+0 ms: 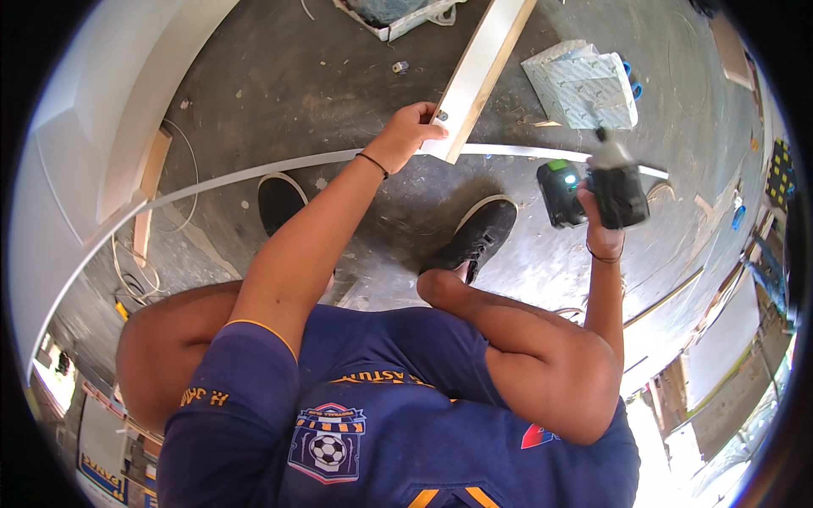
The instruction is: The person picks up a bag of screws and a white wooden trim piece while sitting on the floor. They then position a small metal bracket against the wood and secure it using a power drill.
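My left hand grips the near end of a white-faced wooden board, thumb on its white face and fingers round its left edge. Beside the thumb, a small dark round spot shows on the board. The board slants away to the upper right, out of the picture. In my right hand is a black cordless drill, held off to the right with its lamp lit and its nose pointing away from me. A green-topped battery block shows at its left side. The drill's tip is slightly blurred and stands apart from the board.
A long thin white strip curves across the floor under the board. A patterned cardboard box with something blue at its side stands at the far right. Another open box lies at the top. White panels stand at the left.
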A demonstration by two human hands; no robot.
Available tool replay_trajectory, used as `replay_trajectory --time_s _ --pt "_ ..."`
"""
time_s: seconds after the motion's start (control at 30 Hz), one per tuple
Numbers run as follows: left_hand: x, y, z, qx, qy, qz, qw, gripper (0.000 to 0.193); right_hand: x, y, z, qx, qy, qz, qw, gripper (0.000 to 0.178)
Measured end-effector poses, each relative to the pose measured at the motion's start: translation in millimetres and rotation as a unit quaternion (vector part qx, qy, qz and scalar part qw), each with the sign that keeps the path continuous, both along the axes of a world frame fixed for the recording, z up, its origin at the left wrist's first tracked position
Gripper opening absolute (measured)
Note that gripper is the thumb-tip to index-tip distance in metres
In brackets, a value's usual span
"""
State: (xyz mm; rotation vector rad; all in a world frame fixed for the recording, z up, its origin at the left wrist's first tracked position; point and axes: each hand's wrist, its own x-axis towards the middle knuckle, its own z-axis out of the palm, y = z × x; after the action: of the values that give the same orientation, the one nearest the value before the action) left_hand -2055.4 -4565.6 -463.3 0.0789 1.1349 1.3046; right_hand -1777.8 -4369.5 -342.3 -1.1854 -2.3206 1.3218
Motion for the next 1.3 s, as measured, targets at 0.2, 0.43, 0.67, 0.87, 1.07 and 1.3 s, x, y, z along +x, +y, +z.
replay_trajectory --time_s 0.2,0.43,0.67,0.87,1.07,1.3 --pt "1 11 16 0.032 -0.175 0.036 0.983 0.043 22 -24 -13 0.092 0.159 -0.306 0.934 0.038" --pt "11 21 37 0.035 -0.112 0.014 0.993 0.047 84 -40 -75 0.020 0.203 -0.490 0.847 0.047" --pt "30 47 73 0.038 0.087 -0.061 0.994 0.048 91 -70 -74 0.022 0.124 -0.503 0.855 0.045" --pt "40 54 81 0.044 0.127 -0.046 0.990 0.055 103 -60 -70 0.043 0.033 -0.465 0.884 0.043" --pt "46 57 67 0.109 0.224 0.007 0.968 0.060 106 -93 -54 -0.025 -0.195 -0.316 0.928 0.038" --pt "38 68 65 -0.012 0.082 0.041 0.996 0.055 -34 -60 14 -0.248 -0.099 -0.014 0.964 0.039"
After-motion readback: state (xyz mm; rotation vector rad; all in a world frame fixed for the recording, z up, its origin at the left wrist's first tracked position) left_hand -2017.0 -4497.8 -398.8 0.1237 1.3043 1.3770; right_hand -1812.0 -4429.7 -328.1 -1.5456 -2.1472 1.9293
